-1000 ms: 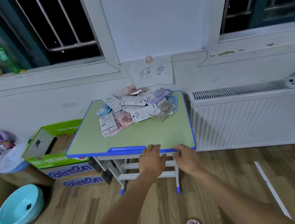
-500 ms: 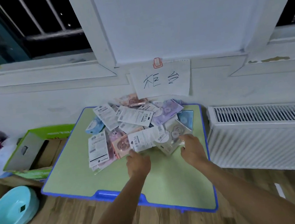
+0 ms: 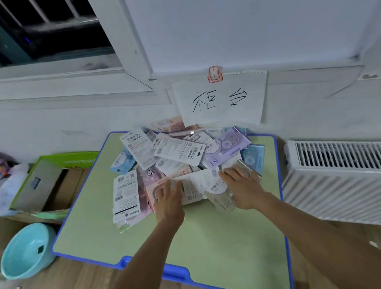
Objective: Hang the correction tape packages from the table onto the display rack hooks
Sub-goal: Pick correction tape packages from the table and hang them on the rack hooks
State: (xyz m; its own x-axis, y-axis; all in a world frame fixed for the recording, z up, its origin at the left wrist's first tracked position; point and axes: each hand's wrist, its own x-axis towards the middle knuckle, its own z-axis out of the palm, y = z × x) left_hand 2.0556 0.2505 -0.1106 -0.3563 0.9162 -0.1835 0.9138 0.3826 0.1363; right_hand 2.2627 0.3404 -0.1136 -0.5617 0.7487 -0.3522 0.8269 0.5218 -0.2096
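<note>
Now both hands have come forward from the near edge of the worktop (image 3: 221, 244), where they rested a second ago, and reached the heap of correction tape packages (image 3: 181, 155), which is the landmark for everything else. Far left of the heap a teal basin (image 3: 26, 251) sits on the floor, with an open cardboard box (image 3: 46, 186) just beyond it, beside the worktop. At the heap's near left side, the left hand (image 3: 169, 201) lies with fingers spread flat on a pink-and-white package (image 3: 197, 186), pressing rather than gripping it; no finger curls round an edge that I can see. At the heap's near right side, the right hand (image 3: 244, 187) rests, fingers fairly straight, on a clear-fronted package (image 3: 222, 200); whether the thumb has hooked underneath is hidden. Behind the heap a handwritten paper sign (image 3: 221, 99) hangs on the wall, and a white radiator (image 3: 356, 172) stands well to the right. The heap itself looks undisturbed, so the change means the reach is done and picking is about to start. No display rack shows in this view, so hanging probably calls for turning away once packages are gathered.
</note>
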